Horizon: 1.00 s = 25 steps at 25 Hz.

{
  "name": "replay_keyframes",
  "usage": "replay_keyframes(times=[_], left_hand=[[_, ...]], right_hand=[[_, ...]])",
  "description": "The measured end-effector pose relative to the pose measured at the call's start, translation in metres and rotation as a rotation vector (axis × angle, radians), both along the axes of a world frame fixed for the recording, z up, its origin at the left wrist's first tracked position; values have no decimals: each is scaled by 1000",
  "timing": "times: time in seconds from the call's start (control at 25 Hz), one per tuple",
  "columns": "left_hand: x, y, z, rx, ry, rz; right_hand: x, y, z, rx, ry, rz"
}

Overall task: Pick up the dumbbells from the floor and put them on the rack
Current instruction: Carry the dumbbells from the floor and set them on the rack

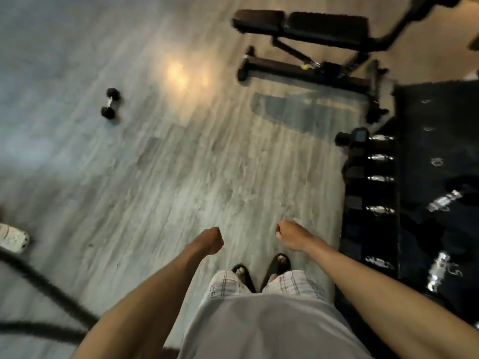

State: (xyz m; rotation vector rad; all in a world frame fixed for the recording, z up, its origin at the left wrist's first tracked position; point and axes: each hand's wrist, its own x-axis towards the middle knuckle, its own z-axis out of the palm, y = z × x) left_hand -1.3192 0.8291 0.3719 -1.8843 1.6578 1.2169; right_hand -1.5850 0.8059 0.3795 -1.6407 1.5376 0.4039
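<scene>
Fists are held loosely closed and empty, left hand (211, 240) and right hand (290, 235), while the heavy, rigid dumbbell (110, 103), best gripped at its metal bar, is seen well apart from the rack (373, 193).

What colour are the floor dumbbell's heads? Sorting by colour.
Black heads on the dumbbell, with a silver handle; head view.

Dim, motion-blurred wide-angle view; warm glare patch on the floor (181, 73), edges smeared

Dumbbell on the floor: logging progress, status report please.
Left hand and right hand loosely curled, empty. Dumbbell on floor, far left. Rack at right. Path clear.
</scene>
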Motion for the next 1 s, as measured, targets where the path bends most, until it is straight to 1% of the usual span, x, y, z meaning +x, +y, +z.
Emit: replay_keyframes(times=[0.16, 0.28, 0.36, 0.48, 0.64, 0.8, 0.92, 1.0], left_hand=[[62, 0, 3, -4, 54, 272], [101, -13, 2, 5, 77, 385], [123, -30, 2, 4, 76, 450], [156, -65, 0, 15, 70, 520], [200, -133, 6, 18, 44, 603], [230, -202, 9, -43, 66, 712], [251, -250, 10, -20, 78, 743], [269, -287, 9, -38, 84, 764]], right_hand=[[85, -56, 1, -27, -1, 220], [146, -99, -2, -48, -4, 402], [182, -131, -7, -65, -12, 485], [223, -182, -15, -52, -12, 535], [271, -262, -19, -11, -21, 588], [308, -329, -20, -1, -41, 658], [335, -376, -27, 23, -25, 718], [358, -413, -32, 17, -38, 740]])
